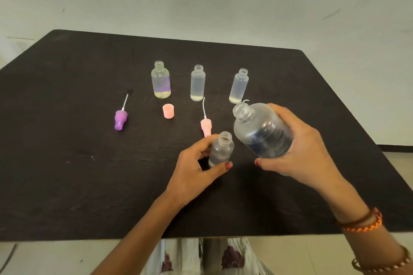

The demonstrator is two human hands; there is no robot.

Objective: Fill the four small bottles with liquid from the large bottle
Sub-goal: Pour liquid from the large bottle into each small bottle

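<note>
Right hand is gripping the large bottle, tilted, uncapped; left hand is pinching a small open bottle upright on the table.

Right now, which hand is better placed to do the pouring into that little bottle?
The right hand. Its grip is already around the large bottle, uncapped and tilted with its mouth toward the small bottle. The left hand only steadies that small bottle.
</note>
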